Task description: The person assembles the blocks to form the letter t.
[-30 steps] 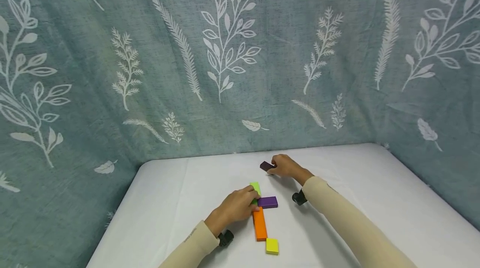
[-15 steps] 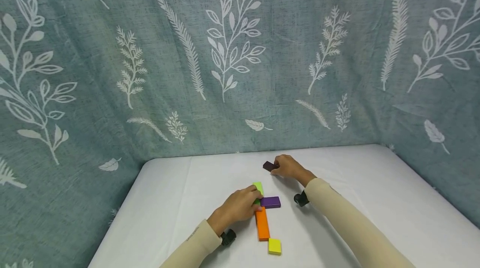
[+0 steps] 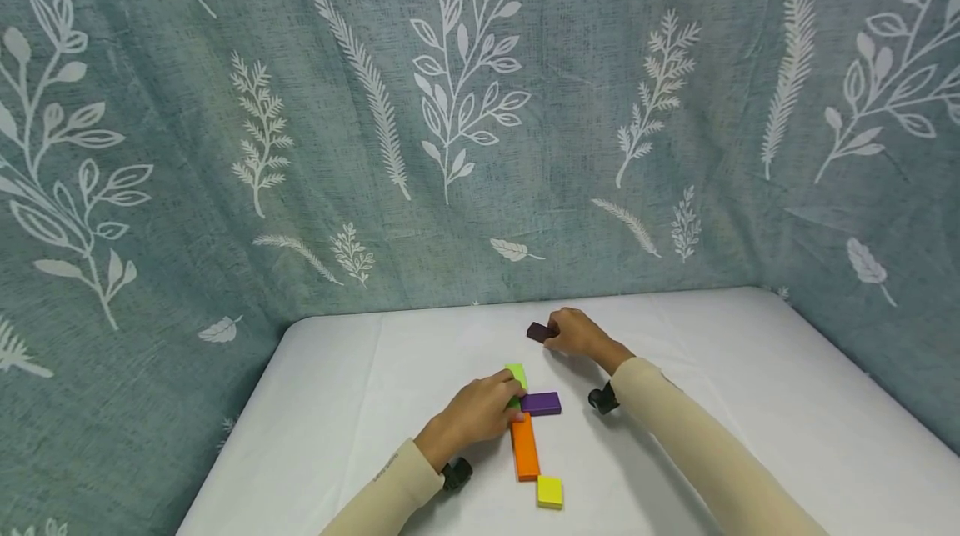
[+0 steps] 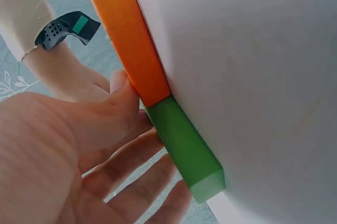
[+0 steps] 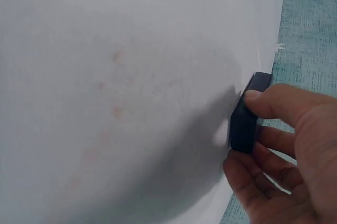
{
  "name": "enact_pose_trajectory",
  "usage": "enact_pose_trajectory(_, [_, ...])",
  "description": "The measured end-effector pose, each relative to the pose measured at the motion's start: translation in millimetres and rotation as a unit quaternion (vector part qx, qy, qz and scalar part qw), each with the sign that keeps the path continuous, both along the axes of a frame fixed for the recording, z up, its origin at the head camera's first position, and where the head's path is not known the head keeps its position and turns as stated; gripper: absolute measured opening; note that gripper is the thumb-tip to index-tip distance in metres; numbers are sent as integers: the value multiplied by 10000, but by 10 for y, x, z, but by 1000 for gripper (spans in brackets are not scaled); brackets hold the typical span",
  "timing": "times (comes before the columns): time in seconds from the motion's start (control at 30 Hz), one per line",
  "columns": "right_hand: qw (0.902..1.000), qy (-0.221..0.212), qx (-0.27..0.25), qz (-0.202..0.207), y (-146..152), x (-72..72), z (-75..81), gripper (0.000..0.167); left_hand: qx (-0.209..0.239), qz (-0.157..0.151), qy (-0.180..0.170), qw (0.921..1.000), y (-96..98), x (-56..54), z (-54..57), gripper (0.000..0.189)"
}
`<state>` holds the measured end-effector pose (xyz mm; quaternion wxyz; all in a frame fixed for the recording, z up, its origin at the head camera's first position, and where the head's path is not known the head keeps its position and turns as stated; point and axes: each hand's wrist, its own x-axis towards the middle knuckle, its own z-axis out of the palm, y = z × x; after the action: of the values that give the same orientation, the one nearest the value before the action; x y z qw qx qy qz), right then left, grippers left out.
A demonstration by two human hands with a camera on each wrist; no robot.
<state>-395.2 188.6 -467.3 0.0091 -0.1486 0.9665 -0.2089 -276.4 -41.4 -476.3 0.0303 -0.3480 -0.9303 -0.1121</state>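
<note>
My left hand (image 3: 478,407) rests over a row of flat blocks. In the left wrist view its thumb touches the edge of the orange block (image 4: 126,39) near the seam with the green block (image 4: 187,150), while the other fingers lie along the green block's edge. A purple block (image 3: 543,403) juts out to the right of the green one, and a yellow square block (image 3: 550,493) lies at the near end of the orange one. Farther back, my right hand (image 3: 581,333) pinches a dark block (image 5: 245,121) between thumb and fingers, close over the cloth.
A white cloth covers the table (image 3: 322,403). Behind it and along both sides hangs a green-blue curtain (image 3: 480,252) with white leaf prints. Dark wrist cameras sit below both hands, on the left (image 3: 457,474) and right (image 3: 603,398).
The view has shifted slightly, so everything sits a little farther right. Both hands stay nearly in place, the left on the blocks and the right still pinching the dark block.
</note>
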Motion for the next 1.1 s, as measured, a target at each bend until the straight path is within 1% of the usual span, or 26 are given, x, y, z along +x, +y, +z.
enact_pose_trajectory(0.1, [10000, 50, -48, 22, 27, -1, 30, 22, 7, 9, -38, 10000, -3, -8, -1, 29])
enact_pose_trajectory(0.23, [9995, 253, -67, 157, 88, -6, 88, 22, 10, 36, -110, 9999, 6, -22, 16, 29])
enact_pose_trajectory(0.4, [9986, 428, -7, 326, 133, 42, 145, 22, 31, 24, -181, 9998, 1, -19, 30, 28])
enact_pose_trajectory(0.53, [9969, 612, -37, 495, 163, 113, 167, 22, 35, 17, -200, 9998, -2, -11, 17, 28])
enact_pose_trajectory(0.7, [9958, 712, -81, 575, 202, 207, 185, 25, 17, 16, -161, 9999, 1, -9, 6, 29])
enact_pose_trajectory(0.8, [9952, 713, -149, 658, 223, 285, 200, 25, 4, 29, -142, 9999, -1, -7, -2, 29])
enact_pose_trajectory(1.0, [9923, 903, -266, 800, 263, 450, 223, 22, 16, 29, -155, 9999, -2, -2, -13, 30])
enact_pose_trajectory(1.1, [9921, 871, -331, 844, 268, 550, 258, 21, 39, 46, -168, 9998, 1, -6, -7, 30])
